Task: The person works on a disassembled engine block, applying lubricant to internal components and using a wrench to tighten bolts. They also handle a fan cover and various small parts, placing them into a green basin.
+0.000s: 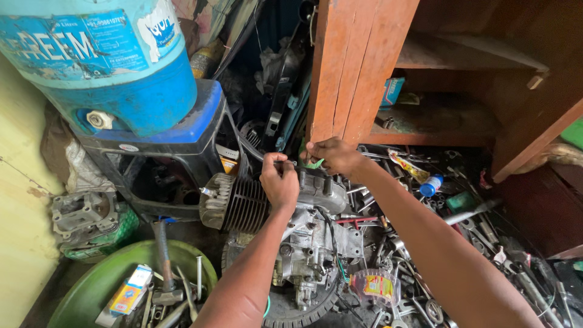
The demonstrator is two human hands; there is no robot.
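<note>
Wall: pale yellow, running down the left edge.
Drum (115,61): blue plastic, sitting on a dark stool (176,136).
Casting (82,215): grey cylinder part, lying on a green mesh near the wall.
Basin (79,285): green, holding a hammer (164,261), a small box (129,293) and loose tools.
Engine (291,225): standing at centre on the floor, finned cylinder (234,203) pointing left, grey crankcase below the hands.
Handling, judged: looking heavy, rigid and greasy; fins looking thin and chip-prone; likely best gripped at the solid crankcase lugs, not at fins or wires.
Left hand (279,179): curled tight, pinching a small metal piece at the engine's top; piece too small to identify.
Right hand (333,157): fingers closed on a green rag (313,163), pressing at the engine's top edge.
Position: engine lying directly under both hands, touching them, between the forearms.
Cabinet (355,67): reddish wood, rising behind the right hand, shelves open.
Tool pile (461,237): spanners and sockets spreading to the right of the engine, a small blue-capped bottle (430,185) among them.
</note>
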